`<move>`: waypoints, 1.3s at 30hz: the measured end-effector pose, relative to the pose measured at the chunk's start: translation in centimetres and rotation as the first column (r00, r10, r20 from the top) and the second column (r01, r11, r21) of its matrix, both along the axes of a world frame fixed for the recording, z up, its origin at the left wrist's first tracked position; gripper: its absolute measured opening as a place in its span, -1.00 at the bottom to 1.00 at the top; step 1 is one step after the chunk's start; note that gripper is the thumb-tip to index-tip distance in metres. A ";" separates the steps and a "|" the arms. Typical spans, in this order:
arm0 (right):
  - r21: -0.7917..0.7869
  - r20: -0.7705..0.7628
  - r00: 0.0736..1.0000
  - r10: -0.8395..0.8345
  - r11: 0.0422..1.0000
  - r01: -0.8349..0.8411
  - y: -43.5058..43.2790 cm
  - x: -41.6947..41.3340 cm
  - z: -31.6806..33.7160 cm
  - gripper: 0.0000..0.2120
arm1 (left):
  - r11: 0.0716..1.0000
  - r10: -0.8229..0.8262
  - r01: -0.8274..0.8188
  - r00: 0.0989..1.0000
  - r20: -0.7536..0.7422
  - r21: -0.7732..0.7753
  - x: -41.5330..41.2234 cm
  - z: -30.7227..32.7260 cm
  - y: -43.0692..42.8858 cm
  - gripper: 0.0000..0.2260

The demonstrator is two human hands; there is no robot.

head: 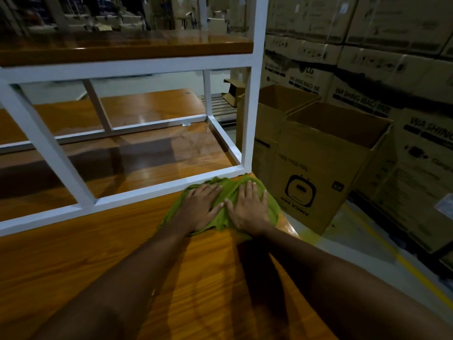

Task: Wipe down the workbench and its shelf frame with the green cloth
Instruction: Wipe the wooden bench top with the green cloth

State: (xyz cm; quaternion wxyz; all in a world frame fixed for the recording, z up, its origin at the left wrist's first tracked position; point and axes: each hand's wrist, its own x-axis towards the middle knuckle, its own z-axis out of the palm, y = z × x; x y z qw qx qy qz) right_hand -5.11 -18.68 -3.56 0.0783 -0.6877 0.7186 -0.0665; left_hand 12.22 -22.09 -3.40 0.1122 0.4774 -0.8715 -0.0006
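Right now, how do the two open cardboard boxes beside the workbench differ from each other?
The near box shows a large black printed drawing on its side; the far box looks mostly plain there. The near box stands in front; the far box is partly hidden behind it and behind the white frame post. Both are brown, upright and open on top.

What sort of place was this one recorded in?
Most likely a warehouse or appliance stockroom. Cartons printed WASHING MACHINE are stacked high on the right. Open cardboard boxes stand on the floor beside the wooden workbench, and a yellow line runs along that floor.
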 end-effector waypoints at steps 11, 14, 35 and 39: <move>0.004 -0.067 0.958 0.278 0.960 -0.278 -1.4 2.2 0.0 -0.22 | 0.975 0.204 -0.209 0.977 0.069 0.071 4.2 -0.6 2.3 -0.28; 0.004 -0.063 0.951 0.303 0.953 -0.303 0.3 3.0 -0.1 -0.22 | 0.946 0.291 -0.300 0.953 0.084 0.124 4.4 -0.4 3.8 -0.31; 0.056 -0.105 0.975 0.196 0.980 -0.191 23.8 2.1 0.8 -0.27 | 0.951 0.231 -0.253 0.964 0.135 0.178 4.9 -0.4 24.2 -0.23; 0.023 -0.093 0.977 0.191 0.982 -0.189 27.8 3.2 0.6 -0.16 | 0.949 0.231 -0.254 0.963 0.137 0.188 5.4 -0.2 27.9 -0.26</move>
